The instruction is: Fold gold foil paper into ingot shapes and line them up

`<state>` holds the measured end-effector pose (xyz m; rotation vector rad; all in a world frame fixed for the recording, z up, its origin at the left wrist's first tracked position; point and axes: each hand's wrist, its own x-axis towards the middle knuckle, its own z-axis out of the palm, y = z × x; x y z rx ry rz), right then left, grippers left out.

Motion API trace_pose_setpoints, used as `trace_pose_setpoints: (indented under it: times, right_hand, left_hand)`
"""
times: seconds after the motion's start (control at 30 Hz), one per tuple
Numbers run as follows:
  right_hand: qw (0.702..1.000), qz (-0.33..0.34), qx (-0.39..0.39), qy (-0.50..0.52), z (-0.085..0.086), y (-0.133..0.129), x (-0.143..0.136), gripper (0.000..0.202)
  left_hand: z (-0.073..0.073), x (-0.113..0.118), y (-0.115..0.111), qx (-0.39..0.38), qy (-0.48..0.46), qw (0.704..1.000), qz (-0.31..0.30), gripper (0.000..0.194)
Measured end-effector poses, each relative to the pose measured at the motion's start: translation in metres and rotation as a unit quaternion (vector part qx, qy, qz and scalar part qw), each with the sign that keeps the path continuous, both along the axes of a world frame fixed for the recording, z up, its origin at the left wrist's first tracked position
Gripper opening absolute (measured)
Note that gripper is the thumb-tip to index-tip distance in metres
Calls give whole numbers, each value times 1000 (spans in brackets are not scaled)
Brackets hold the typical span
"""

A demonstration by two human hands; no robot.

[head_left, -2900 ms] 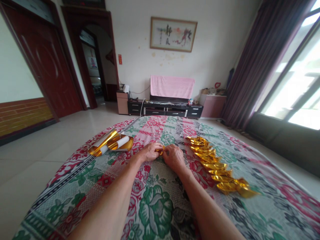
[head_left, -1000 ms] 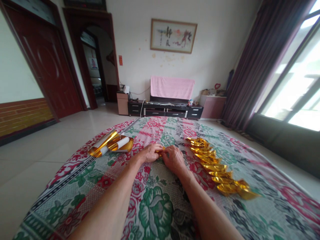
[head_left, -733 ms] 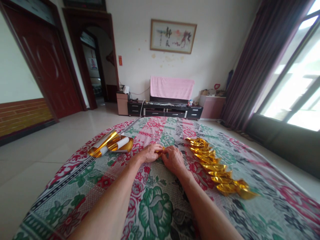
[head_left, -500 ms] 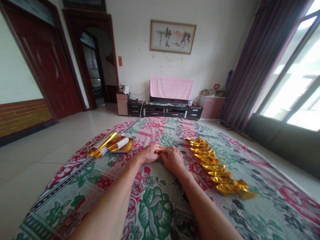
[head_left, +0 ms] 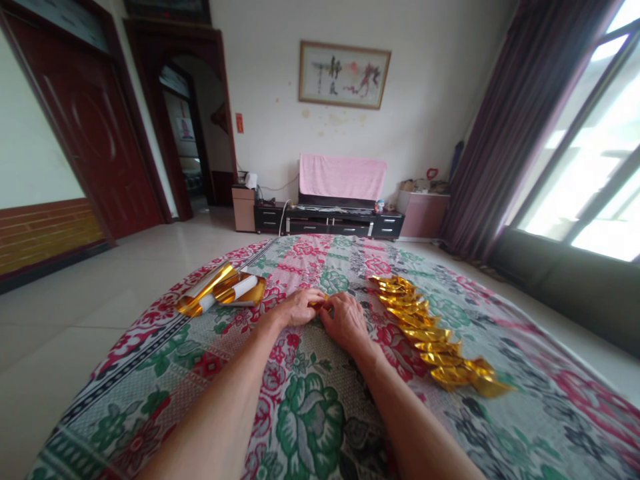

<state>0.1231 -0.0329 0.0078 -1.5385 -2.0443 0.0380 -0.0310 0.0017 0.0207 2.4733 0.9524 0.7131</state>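
Note:
Between my two hands is a small piece of gold foil paper [head_left: 319, 304], mostly covered by the fingers. My left hand [head_left: 301, 307] pinches its left side. From the right, my right hand [head_left: 347, 320] closes thumb and fingers on the other end. Both hands rest low over the flowered tablecloth [head_left: 310, 420]. To the right lies a slanting row of folded gold paper ingots [head_left: 417, 320], several of them overlapping. On the left are curled sheets of gold foil paper [head_left: 227, 290] with white backs showing.
Past the table's far edge stands a low black TV cabinet [head_left: 330, 223], with a pink cloth [head_left: 343, 177] draped over what stands on it. A dark curtain [head_left: 520, 120] hangs by the window at right. Tiled floor [head_left: 65, 287] shows at left.
My right hand's fingers have shifted slightly on the gold paper, and its knuckles lie a little flatter. The left hand, the ingots and the curled sheets stay put.

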Motion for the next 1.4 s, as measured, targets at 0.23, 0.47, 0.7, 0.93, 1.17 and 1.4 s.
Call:
trace_pose_setpoints:
  times: [0.23, 0.47, 0.7, 0.93, 1.17, 1.4]
  right_hand:
    - [1000, -8, 5, -6, 0, -3, -2, 14]
    - [1000, -7, 15, -4, 0, -4, -3, 17]
    - [1000, -6, 14, 8, -3, -1, -2, 15]
    - [1000, -8, -4, 15, 0, -1, -1, 16]
    - [1000, -2, 0, 31, 1, -3, -1, 16]
    - [998, 13, -37, 39, 3, 1, 3, 13]
  left_hand:
    - [3, 1, -2, -8, 2, 1000, 6, 44]
    - [2, 0, -1, -11, -4, 1000, 2, 43]
    - [3, 0, -2, -6, -1, 1000, -7, 45]
    - [4, 0, -2, -19, 10, 1000, 4, 44]
    - [2, 2, 0, -13, -7, 1000, 8, 37]
    - [0, 5, -1, 15, -20, 1000, 2, 25]
